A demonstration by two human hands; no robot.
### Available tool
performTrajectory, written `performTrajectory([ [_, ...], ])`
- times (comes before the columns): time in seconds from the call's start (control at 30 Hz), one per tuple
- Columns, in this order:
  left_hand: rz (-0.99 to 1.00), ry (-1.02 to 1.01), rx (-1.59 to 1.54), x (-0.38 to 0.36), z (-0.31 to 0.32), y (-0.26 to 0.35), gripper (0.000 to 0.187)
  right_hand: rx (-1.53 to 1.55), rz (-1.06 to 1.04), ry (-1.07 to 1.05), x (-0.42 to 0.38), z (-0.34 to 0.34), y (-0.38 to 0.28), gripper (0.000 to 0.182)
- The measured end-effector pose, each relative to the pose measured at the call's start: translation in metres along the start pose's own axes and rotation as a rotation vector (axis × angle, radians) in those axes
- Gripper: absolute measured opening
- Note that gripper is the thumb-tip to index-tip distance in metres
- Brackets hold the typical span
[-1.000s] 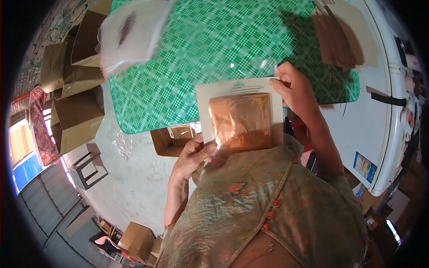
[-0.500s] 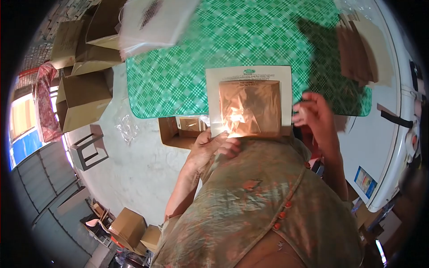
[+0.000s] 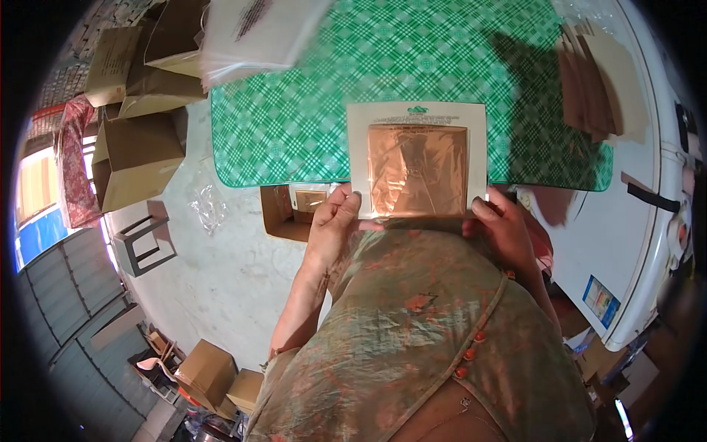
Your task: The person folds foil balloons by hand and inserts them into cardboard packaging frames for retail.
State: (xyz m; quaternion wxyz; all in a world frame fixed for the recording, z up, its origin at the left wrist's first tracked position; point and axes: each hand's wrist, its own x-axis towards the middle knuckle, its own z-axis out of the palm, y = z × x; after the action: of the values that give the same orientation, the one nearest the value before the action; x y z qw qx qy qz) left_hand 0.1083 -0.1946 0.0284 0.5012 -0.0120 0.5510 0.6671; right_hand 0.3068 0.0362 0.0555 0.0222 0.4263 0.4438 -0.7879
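Observation:
A flat white packet point(image 3: 359, 158) with printed text and a green mark along its far edge is held in front of my body. A shiny copper-coloured square point(image 3: 417, 173) covers most of it; its wrinkled, glossy surface looks like clear film. My left hand point(image 3: 333, 227) grips the near left corner, thumb on top. At the near right corner my right hand point(image 3: 504, 227) pinches the packet, also thumb up. The fingers underneath are mostly hidden. Beyond the packet lies the green checked tablecloth point(image 3: 287, 140).
An open carton point(image 3: 283, 230) with a similar packet inside stands below the table edge. Clear plastic bags point(image 3: 254, 40) lie at the table's far left, brown and cream sheets point(image 3: 600, 88) at its right. Open cardboard boxes point(image 3: 140, 158) stand left; a grey frame point(image 3: 146, 247) is on the floor.
My right hand, which was apart from the packet with fingers raised, has come down and taken its right corner. The packet has shifted slightly right and away from me.

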Motion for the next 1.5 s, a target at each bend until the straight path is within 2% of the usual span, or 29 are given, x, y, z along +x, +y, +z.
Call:
performTrajectory([
  [0.07, 0.009, -0.013, 0.032, -0.001, 0.001, 0.001, 0.029, 0.073, -0.031, -0.05, 0.001, -0.003, 0.006, 0.033],
  [0.2, -0.01, -0.042, 0.065, -0.01, -0.005, -0.001, 0.021, 0.079, -0.051, -0.002, -0.005, 0.002, 0.006, 0.026],
  [0.37, -0.029, -0.03, 0.009, -0.013, 0.002, 0.006, 0.022, 0.078, -0.083, 0.01, 0.0, -0.002, 0.018, 0.019],
  [0.67, -0.105, -0.032, 0.107, -0.017, -0.001, 0.01, 0.025, -0.171, -0.103, 0.06, -0.005, 0.007, 0.006, 0.038],
  [0.8, -0.089, -0.065, 0.091, -0.016, 0.0, 0.011, 0.022, -0.267, -0.082, 0.091, 0.001, 0.003, 0.007, 0.038],
  [0.87, -0.069, -0.077, 0.088, -0.016, 0.002, 0.009, 0.028, -0.277, -0.055, 0.113, 0.003, 0.001, 0.008, 0.035],
  [0.93, -0.054, -0.1, 0.052, -0.017, -0.003, 0.005, 0.039, -0.273, -0.073, 0.108, 0.002, 0.003, 0.004, 0.036],
  [1.07, -0.063, -0.148, 0.004, -0.017, -0.003, 0.011, 0.045, -0.265, -0.201, 0.029, 0.007, -0.003, 0.012, 0.032],
  [1.13, -0.043, -0.215, -0.003, -0.016, -0.009, 0.011, 0.045, -0.155, -0.218, -0.029, 0.007, -0.001, 0.014, 0.033],
  [1.27, -0.076, -0.208, 0.124, -0.011, -0.012, 0.011, 0.031, -0.065, -0.205, -0.126, 0.007, -0.005, 0.015, 0.039],
  [1.43, -0.075, -0.156, 0.13, -0.01, -0.011, 0.007, 0.031, -0.009, -0.205, -0.063, 0.006, -0.002, 0.015, 0.038],
  [1.5, -0.071, -0.116, 0.161, -0.01, -0.009, 0.01, 0.026, 0.002, -0.196, -0.023, 0.006, 0.001, 0.014, 0.035],
])
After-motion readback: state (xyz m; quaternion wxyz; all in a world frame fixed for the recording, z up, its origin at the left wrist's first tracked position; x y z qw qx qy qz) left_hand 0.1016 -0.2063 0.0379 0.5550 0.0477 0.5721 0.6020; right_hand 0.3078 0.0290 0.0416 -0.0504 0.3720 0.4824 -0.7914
